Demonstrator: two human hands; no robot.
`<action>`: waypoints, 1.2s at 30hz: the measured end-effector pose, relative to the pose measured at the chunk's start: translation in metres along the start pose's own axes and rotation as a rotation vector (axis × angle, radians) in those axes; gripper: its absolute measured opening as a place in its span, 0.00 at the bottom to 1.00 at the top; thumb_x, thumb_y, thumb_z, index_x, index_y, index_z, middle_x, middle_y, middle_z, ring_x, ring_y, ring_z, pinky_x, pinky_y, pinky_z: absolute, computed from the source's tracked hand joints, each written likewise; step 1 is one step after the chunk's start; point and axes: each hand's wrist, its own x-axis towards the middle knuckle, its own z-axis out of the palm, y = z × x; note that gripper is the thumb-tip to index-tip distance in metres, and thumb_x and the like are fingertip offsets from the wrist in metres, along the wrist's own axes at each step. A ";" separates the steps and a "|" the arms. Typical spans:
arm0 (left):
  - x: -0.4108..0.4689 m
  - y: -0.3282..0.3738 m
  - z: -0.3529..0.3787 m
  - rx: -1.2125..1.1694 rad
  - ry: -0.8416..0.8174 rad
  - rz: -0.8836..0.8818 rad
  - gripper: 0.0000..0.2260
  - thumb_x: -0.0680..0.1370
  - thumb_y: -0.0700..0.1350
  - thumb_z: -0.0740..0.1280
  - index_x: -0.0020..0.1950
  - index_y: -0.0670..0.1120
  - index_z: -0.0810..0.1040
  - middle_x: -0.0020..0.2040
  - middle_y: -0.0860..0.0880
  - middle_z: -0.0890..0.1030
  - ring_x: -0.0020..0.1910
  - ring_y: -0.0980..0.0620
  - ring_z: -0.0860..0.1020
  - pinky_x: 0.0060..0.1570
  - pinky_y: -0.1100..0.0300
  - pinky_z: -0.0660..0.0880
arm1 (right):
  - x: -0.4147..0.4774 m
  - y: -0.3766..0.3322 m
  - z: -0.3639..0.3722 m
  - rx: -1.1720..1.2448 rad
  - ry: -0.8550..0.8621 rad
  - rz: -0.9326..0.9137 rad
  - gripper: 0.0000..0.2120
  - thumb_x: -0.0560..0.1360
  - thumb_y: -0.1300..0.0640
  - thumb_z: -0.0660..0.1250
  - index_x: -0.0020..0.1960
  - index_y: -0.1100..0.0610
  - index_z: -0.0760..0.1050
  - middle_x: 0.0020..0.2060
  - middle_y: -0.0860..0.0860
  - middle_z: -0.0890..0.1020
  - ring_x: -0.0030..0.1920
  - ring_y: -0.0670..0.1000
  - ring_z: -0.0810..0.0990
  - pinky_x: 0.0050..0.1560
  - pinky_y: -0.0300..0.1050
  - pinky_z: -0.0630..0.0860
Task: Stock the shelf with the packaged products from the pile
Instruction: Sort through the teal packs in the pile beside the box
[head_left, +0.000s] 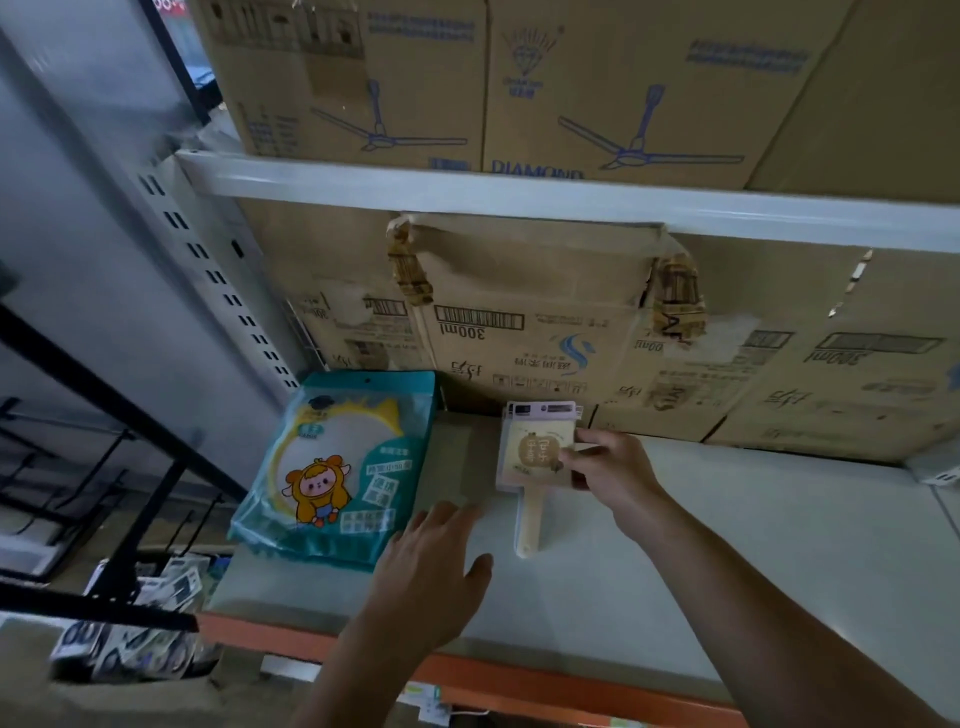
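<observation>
Right hand (613, 467) pinches the cream packet (535, 452); left hand (431, 582) spread open. I'd square it flat, left of those fingertips, beside the teal pack (337, 462).

On the shelf (727, 545), pouch (337, 467) lies left of paddle pack (535, 457) — cartons (519, 322) behind both.

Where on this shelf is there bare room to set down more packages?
The widest bare patch is the shelf board right of the right hand, between the cardboard boxes behind and the orange front edge. A narrow strip lies between the teal package and the cream handled package, but the left hand is over it. The left end is crowded.
</observation>
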 end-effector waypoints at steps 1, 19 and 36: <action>0.001 -0.002 0.000 -0.005 -0.001 -0.001 0.24 0.82 0.58 0.62 0.77 0.55 0.63 0.72 0.55 0.70 0.70 0.53 0.69 0.69 0.54 0.70 | 0.000 0.000 0.002 -0.007 0.010 -0.015 0.12 0.75 0.65 0.74 0.48 0.49 0.79 0.42 0.54 0.86 0.41 0.49 0.86 0.43 0.44 0.83; 0.018 -0.008 0.004 0.004 -0.045 0.049 0.24 0.83 0.58 0.61 0.77 0.54 0.63 0.73 0.54 0.69 0.70 0.53 0.69 0.69 0.54 0.69 | 0.023 0.021 0.021 -0.232 0.220 -0.043 0.07 0.71 0.56 0.78 0.45 0.51 0.80 0.45 0.50 0.84 0.45 0.52 0.85 0.46 0.57 0.85; 0.020 -0.001 0.002 0.000 -0.039 0.069 0.22 0.83 0.57 0.62 0.75 0.54 0.64 0.72 0.55 0.70 0.69 0.54 0.70 0.69 0.55 0.69 | 0.021 0.021 0.022 -0.284 0.179 -0.020 0.09 0.72 0.54 0.77 0.51 0.56 0.85 0.39 0.50 0.86 0.40 0.49 0.85 0.43 0.54 0.85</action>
